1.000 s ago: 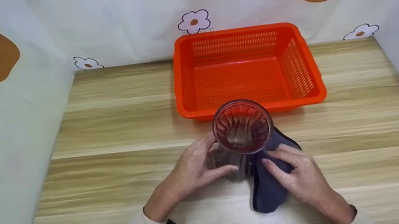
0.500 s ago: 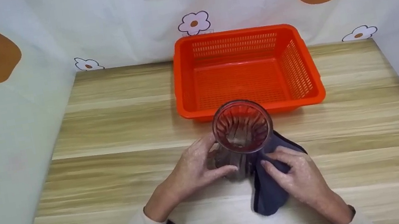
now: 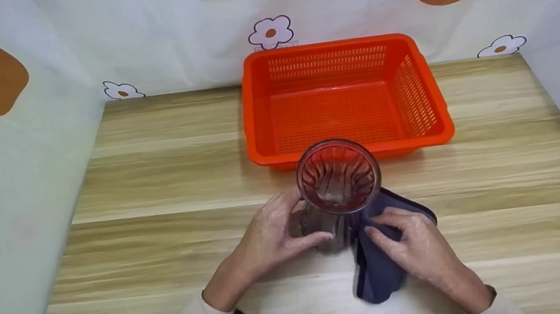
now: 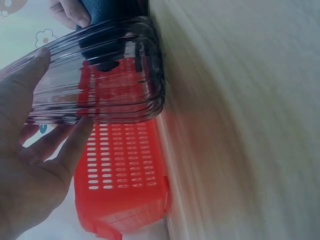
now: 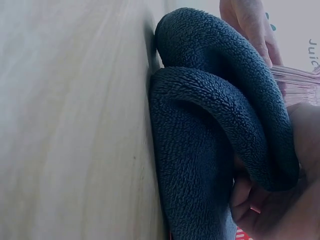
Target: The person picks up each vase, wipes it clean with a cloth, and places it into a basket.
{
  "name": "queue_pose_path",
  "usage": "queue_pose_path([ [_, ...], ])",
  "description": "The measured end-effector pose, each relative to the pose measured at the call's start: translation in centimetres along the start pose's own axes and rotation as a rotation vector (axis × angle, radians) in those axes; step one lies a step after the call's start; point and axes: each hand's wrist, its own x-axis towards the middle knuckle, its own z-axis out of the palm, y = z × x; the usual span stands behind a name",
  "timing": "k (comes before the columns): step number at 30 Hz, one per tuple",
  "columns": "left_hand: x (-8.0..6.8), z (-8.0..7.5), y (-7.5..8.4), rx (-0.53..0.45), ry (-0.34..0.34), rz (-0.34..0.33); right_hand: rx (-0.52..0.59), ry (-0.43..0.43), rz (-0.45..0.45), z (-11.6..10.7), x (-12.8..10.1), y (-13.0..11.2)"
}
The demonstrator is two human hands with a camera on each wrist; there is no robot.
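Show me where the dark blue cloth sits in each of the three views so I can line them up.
Head: the dark blue cloth lies just right of centre on the table, under the right hand.
Left wrist: it is a dark patch at the top edge, behind the ribbed glass.
Right wrist: bunched folds fill the middle.
Shared landmark: the ribbed glass, pinkish at the right edge of the right wrist view.
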Motion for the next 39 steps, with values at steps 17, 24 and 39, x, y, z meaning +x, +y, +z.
queue_pose_path([
  [17,-0.4,0.8,0.0,0.076,0.104,0.021,-0.034,-0.021,0.013,0.0,0.4,0.3],
  [24,-0.7,0.9,0.3,0.047,0.067,0.004,0.104,0.103,-0.063,-1.2,0.6,-0.4],
  [39,0.2,0.3,1.0,-0.164,0.048,0.03,0.397,0.333,-0.283,-3.6,1.9,-4.8],
])
